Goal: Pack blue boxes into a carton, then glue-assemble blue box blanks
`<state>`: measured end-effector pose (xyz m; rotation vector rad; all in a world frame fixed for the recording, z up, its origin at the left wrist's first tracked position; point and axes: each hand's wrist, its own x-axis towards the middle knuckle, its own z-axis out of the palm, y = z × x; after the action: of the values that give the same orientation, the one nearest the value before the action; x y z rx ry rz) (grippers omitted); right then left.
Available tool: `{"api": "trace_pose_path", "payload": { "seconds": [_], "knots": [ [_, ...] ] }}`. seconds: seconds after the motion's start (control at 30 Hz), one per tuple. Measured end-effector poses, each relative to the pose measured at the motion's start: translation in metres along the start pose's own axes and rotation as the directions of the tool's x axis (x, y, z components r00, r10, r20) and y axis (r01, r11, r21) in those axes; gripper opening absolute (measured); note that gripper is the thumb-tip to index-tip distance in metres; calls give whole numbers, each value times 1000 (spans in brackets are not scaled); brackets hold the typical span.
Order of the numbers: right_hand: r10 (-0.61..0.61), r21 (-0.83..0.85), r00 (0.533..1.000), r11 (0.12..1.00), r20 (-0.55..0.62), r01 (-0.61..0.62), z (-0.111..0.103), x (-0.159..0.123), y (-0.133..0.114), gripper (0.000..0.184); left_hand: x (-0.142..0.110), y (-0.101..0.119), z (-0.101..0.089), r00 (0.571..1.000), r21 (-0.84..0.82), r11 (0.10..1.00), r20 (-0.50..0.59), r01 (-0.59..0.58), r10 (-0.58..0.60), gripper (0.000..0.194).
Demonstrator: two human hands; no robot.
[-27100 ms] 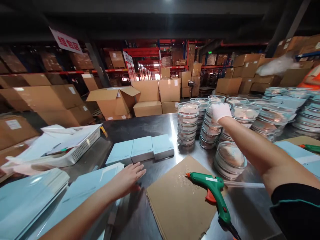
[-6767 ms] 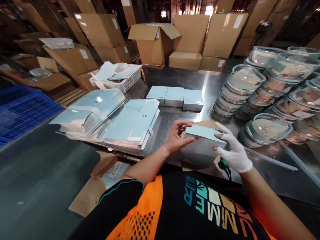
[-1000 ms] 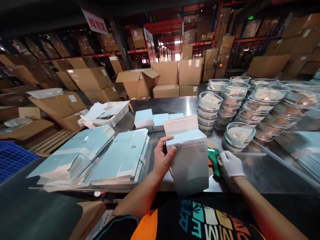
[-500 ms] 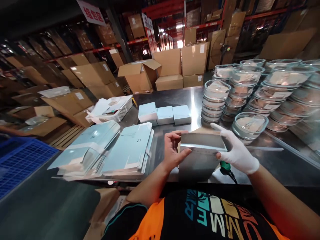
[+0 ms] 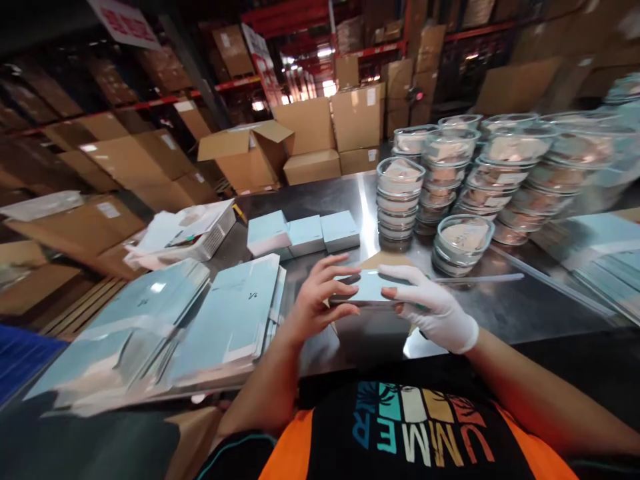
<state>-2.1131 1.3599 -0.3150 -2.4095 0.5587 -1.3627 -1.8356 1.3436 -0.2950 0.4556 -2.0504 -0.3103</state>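
Note:
Between my hands is a light blue carton (image 5: 376, 288), its printed top facing up over the table's near edge. My bare left hand (image 5: 320, 297) grips its left end, fingers across the top and thumb at the near side. My right hand (image 5: 434, 305), in a white glove with bare fingertips, closes on the right end. A brown cardboard piece (image 5: 383, 259) shows just behind the carton. Beyond my left hand, small light blue boxes (image 5: 306, 235) stand in a row. Left of it lie flat light blue carton blanks (image 5: 227, 313), stacked.
Stacks of round glass containers (image 5: 399, 200) fill the table's right back, with a shorter stack (image 5: 463, 241) nearer. A white basket (image 5: 213, 240) with papers stands at the back left. More blue cartons (image 5: 610, 240) lie far right. Brown boxes (image 5: 313, 167) stand behind the metal table (image 5: 320, 193).
The carton has been tipped from showing its grey side to showing its blue top, and my fingers now lie over that top. The head view has swung rightward.

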Motion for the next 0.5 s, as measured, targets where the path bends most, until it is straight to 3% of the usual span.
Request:
{"api": "trace_pose_path", "payload": {
  "seconds": [0.1, 0.17, 0.23, 0.3, 0.33, 0.4, 0.43, 0.47, 0.5],
  "knots": [
    [-45, -51, 994, 997, 101, 50, 5, 4, 1, 66, 20, 24, -20, 941, 170, 981, 307, 95, -144, 35],
    [34, -45, 985, 999, 171, -27, -3, 6, 10, 84, 27, 35, -30, 904, 190, 973, 378, 134, -199, 40],
    [195, -149, 975, 973, 108, -178, -24, 4, 32, 86, 26, 35, -42, 935, 199, 965, 274, 172, -224, 47],
    [378, -379, 919, 838, -116, -393, -54, -6, 65, 76, 19, 24, -53, 968, 165, 954, -68, 250, -242, 61],
    [448, -490, 860, 708, -246, -509, -70, -13, 84, 70, 15, 16, -57, 924, 96, 950, -279, 298, -262, 73],
    [535, -595, 747, 471, -394, -651, -99, -31, 117, 47, 8, -4, -56, 726, -156, 925, -580, 348, -370, 102],
    [557, -609, 721, 420, -412, -672, -110, -40, 130, 30, 6, -13, -49, 629, -323, 880, -615, 348, -475, 110],
    [569, -614, 709, 399, -416, -681, -118, -48, 139, 16, 6, -21, -36, 563, -503, 791, -563, 347, -605, 109],
    [570, -613, 709, 401, -414, -681, -123, -54, 145, 6, 7, -27, -19, 518, -674, 647, -433, 358, -738, 101]
  ]
}}
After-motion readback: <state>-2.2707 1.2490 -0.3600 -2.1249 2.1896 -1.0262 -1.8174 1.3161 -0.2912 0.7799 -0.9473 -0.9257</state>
